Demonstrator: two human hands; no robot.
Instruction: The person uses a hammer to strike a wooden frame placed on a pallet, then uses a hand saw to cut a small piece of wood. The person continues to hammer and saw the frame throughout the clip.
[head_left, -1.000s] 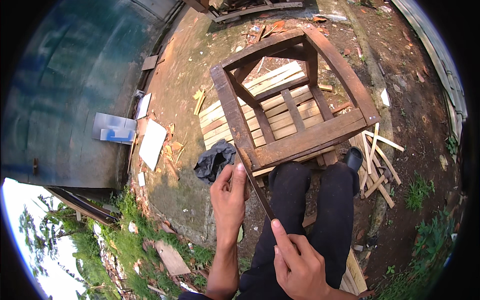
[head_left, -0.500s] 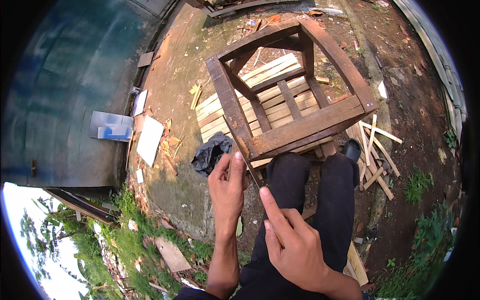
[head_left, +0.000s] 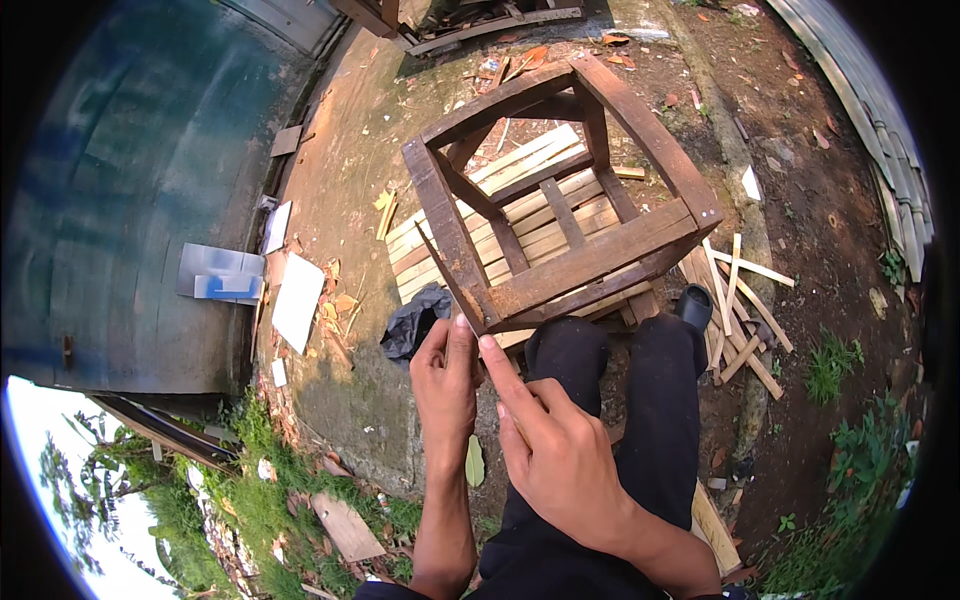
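Observation:
A dark brown wooden stool frame (head_left: 590,258) stands tilted in front of my knees. My right hand (head_left: 570,450) is closed around the handle end of a thin, dark, tapered file (head_left: 436,262), its index finger stretched along the tool. The file lies along the outer left edge of the frame, its pointed tip beyond my hands. My left hand (head_left: 445,385) is closed with curled fingers, thumb raised by the frame's near left corner and close to the file. Whatever its fingers grip is hidden.
Pale wooden slats (head_left: 420,255) lie beneath the frame. A black plastic bag (head_left: 412,325) sits left of it, and loose wood strips (head_left: 740,300) lie on the right. Farther left are a white board (head_left: 297,300) and a green-blue wall (head_left: 130,200).
My right hand has pushed the file forward and left along the frame's edge, closing the distance to my left hand. The view has shifted slightly, while my left hand stays by the corner.

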